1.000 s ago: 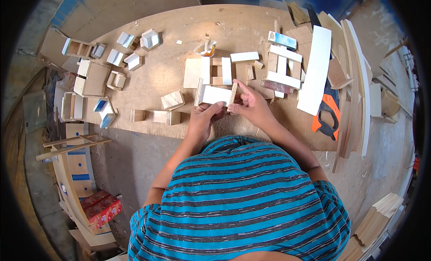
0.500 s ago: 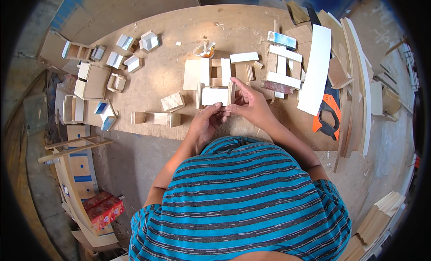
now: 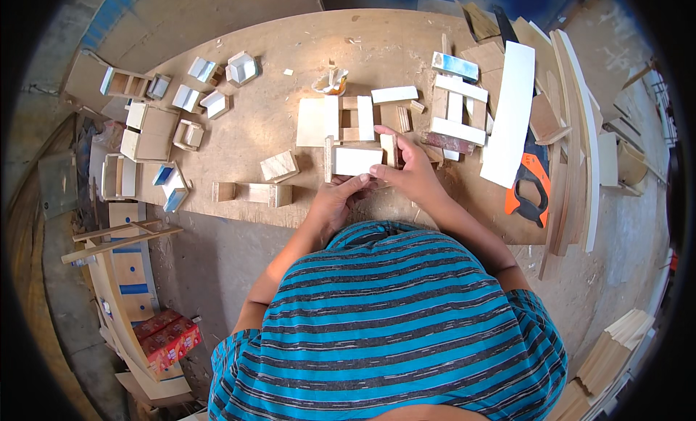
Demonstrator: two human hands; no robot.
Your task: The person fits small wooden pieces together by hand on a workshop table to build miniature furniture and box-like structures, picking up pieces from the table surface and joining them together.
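Close in front of me, at the near edge of the workbench, is a small wooden piece with a white panel [image 3: 355, 160] set between two upright wooden ends. My right hand [image 3: 413, 176] grips its right wooden end [image 3: 389, 151], fingers behind and thumb at the front. My left hand [image 3: 338, 198] pinches the panel's near side, its thumb against the white face and the other fingers curled underneath. The left wooden end [image 3: 329, 160] stands free of both hands. Just beyond lies a frame of white and brown strips [image 3: 357, 119] beside a pale board [image 3: 312, 122].
Several small wooden furniture-like pieces [image 3: 150, 131] crowd the bench's left side. A low wooden piece [image 3: 252, 192] and a small block [image 3: 280, 165] sit nearer. To the right are a stacked frame [image 3: 460, 106], a long white board [image 3: 509, 115], an orange-handled saw [image 3: 531, 189] and wood strips [image 3: 573, 146].
The piece has tilted and shifted slightly right, so more of its right end's inner face shows. Both hands keep hold, with the left thumb farther along the panel's near side.
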